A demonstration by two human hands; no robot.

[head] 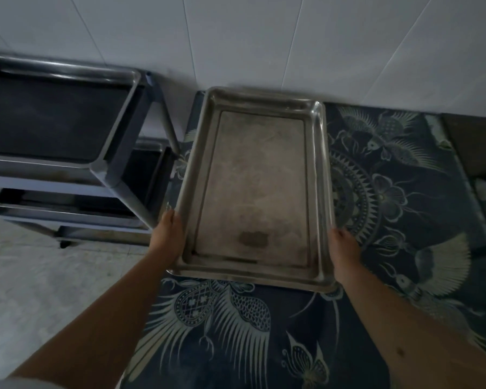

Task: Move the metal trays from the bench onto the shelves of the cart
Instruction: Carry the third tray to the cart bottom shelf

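Observation:
A rectangular metal tray (253, 186) with a dull, scuffed bottom lies lengthwise in front of me over the bench (390, 192), which is covered by a dark blue patterned cloth. My left hand (167, 237) grips its left long rim near the front corner. My right hand (344, 254) grips the right long rim opposite. Whether the tray rests on the cloth or hangs just above it I cannot tell. To the left stands the metal cart (110, 169); a tray (56, 116) lies on its top shelf, and another tray (68, 209) shows on a lower shelf.
A white panelled wall (264, 37) runs behind the bench and cart. Pale tiled floor (40, 276) lies at lower left, beside the cart's wheel (65, 244). The cart's near post stands close to the held tray's left rim.

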